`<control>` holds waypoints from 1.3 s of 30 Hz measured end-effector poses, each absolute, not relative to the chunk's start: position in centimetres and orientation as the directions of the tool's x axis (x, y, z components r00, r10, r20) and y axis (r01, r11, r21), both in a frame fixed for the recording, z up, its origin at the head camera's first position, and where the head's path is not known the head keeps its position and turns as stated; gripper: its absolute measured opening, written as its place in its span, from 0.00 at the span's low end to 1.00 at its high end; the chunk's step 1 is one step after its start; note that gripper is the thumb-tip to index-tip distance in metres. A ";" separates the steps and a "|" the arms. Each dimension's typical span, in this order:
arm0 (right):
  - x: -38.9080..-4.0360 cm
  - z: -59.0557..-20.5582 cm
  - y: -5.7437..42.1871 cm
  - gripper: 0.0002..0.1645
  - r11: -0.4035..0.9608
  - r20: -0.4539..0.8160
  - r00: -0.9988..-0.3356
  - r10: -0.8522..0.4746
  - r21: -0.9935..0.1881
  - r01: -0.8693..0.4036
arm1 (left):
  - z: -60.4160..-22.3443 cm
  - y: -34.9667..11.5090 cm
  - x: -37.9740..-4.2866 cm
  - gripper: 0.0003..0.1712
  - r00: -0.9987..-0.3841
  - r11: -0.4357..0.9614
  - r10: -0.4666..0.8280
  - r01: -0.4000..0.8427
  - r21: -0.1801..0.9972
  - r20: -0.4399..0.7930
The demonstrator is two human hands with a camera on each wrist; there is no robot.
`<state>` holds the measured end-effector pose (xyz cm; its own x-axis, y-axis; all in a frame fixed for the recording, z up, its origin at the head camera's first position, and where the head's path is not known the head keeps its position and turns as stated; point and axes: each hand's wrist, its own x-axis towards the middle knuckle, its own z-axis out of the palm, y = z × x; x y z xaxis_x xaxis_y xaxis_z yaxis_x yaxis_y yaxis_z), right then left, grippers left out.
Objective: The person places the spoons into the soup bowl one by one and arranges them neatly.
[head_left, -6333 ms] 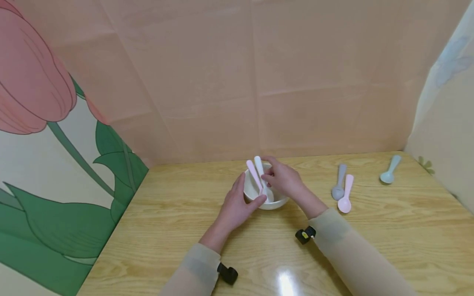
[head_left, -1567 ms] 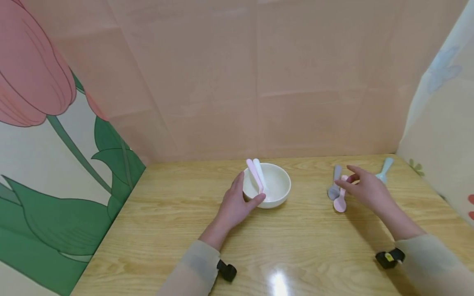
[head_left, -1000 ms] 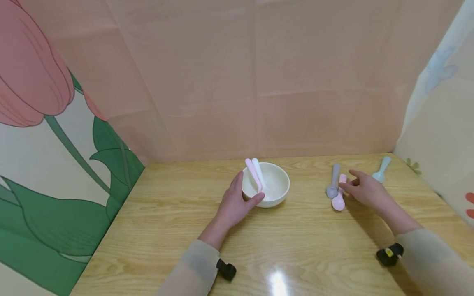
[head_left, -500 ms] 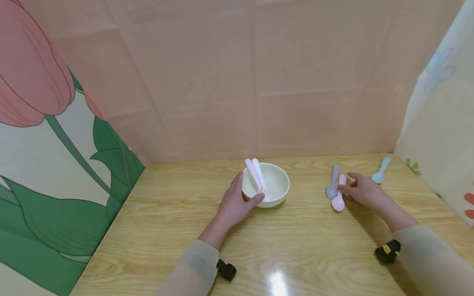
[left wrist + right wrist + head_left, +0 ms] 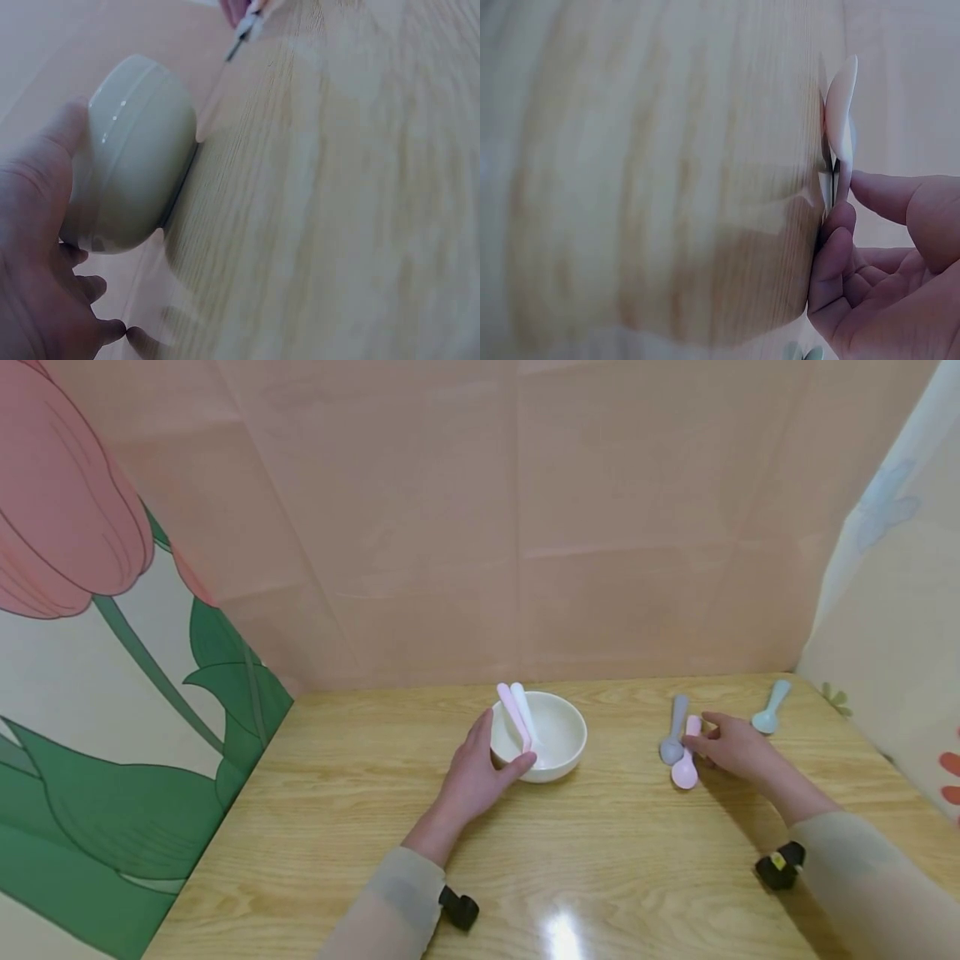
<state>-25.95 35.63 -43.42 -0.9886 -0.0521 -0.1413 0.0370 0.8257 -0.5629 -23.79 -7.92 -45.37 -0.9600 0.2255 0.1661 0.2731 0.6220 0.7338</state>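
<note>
My left hand (image 5: pixel 474 777) holds the near left side of a white bowl (image 5: pixel 558 735), thumb at the front and fingers along the side. The left wrist view shows the bowl's rounded outside (image 5: pixel 142 157) beside the thumb. Inside it lean a pink-handled utensil (image 5: pixel 514 714) and a white-handled one (image 5: pixel 523 705), handles up over the far left rim. To the right, my right hand (image 5: pixel 735 745) pinches the handle of a pink spoon (image 5: pixel 684 774), whose bowl end points towards me. A grey spoon (image 5: pixel 671 750) lies right alongside it.
A light blue-green spoon (image 5: pixel 765 721) lies farther right, just beyond the right hand. Everything stands on a wood-grain table (image 5: pixel 600 860). A pinkish backdrop (image 5: pixel 405 527) rises at its far edge, with a tulip-printed panel (image 5: pixel 112 827) on the left.
Since the oldest frame my right hand has left the bowl and moved right to the pink spoon. Lately its fingers have closed onto the handle. The left hand has stayed at the bowl.
</note>
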 end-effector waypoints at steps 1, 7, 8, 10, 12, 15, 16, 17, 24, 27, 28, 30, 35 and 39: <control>-26.0 -43.5 35.6 0.55 0.826 -0.141 -0.989 -0.050 -0.563 0.038 | -45.4 -7.9 -23.8 0.65 -0.959 0.620 0.226 0.275 0.735 0.169; -26.1 -43.6 35.6 0.53 0.828 -0.122 -0.991 -0.051 -0.560 0.027 | -45.3 -7.9 -23.7 0.64 -0.958 0.625 0.227 0.280 0.729 0.173; -26.1 -43.6 35.6 0.53 0.828 -0.120 -0.991 -0.051 -0.561 0.025 | -45.3 -7.9 -23.7 0.64 -0.958 0.626 0.227 0.279 0.728 0.173; -26.1 -43.6 35.5 0.52 0.827 -0.117 -0.992 -0.054 -0.563 0.021 | -45.3 -7.9 -23.7 0.64 -0.959 0.625 0.225 0.279 0.729 0.173; -26.1 -43.6 35.5 0.51 0.827 -0.120 -0.991 -0.057 -0.562 0.020 | -45.4 -7.9 -23.7 0.64 -0.959 0.622 0.224 0.276 0.733 0.172; -26.1 -43.6 35.5 0.51 0.833 -0.123 -0.991 -0.061 -0.553 0.018 | -45.6 -7.9 -23.9 0.65 -0.961 0.622 0.224 0.269 0.735 0.163; -26.1 -43.5 35.5 0.51 0.834 -0.125 -0.990 -0.062 -0.552 0.018 | -45.6 -8.0 -23.9 0.65 -0.961 0.623 0.224 0.268 0.735 0.160; -26.1 -43.5 35.5 0.51 0.835 -0.127 -0.990 -0.064 -0.550 0.017 | -45.7 -8.0 -23.9 0.65 -0.962 0.624 0.223 0.264 0.735 0.156; -26.0 -43.5 35.7 0.54 0.838 -0.129 -0.990 -0.063 -0.545 0.017 | -45.8 -8.0 -23.9 0.65 -0.963 0.619 0.223 0.261 0.741 0.152; -26.1 -43.5 35.7 0.55 0.843 -0.136 -0.989 -0.055 -0.538 0.027 | -45.8 -7.9 -23.9 0.66 -0.963 0.620 0.222 0.261 0.739 0.154; -26.1 -43.5 35.7 0.55 0.845 -0.138 -0.989 -0.052 -0.534 0.030 | -45.8 -7.9 -23.9 0.66 -0.963 0.622 0.220 0.260 0.739 0.153; -26.1 -43.6 35.7 0.55 0.845 -0.140 -0.989 -0.047 -0.534 0.035 | -45.8 -7.9 -23.9 0.66 -0.964 0.624 0.217 0.256 0.738 0.152; -26.0 -43.8 35.9 0.53 0.834 -0.124 -0.991 -0.041 -0.551 0.035 | -45.8 -7.9 -23.9 0.65 -0.965 0.622 0.213 0.254 0.741 0.153; -25.9 -44.2 36.4 0.53 0.806 -0.115 -0.992 -0.041 -0.590 0.035 | -45.7 -7.9 -23.9 0.65 -0.964 0.616 0.219 0.258 0.744 0.154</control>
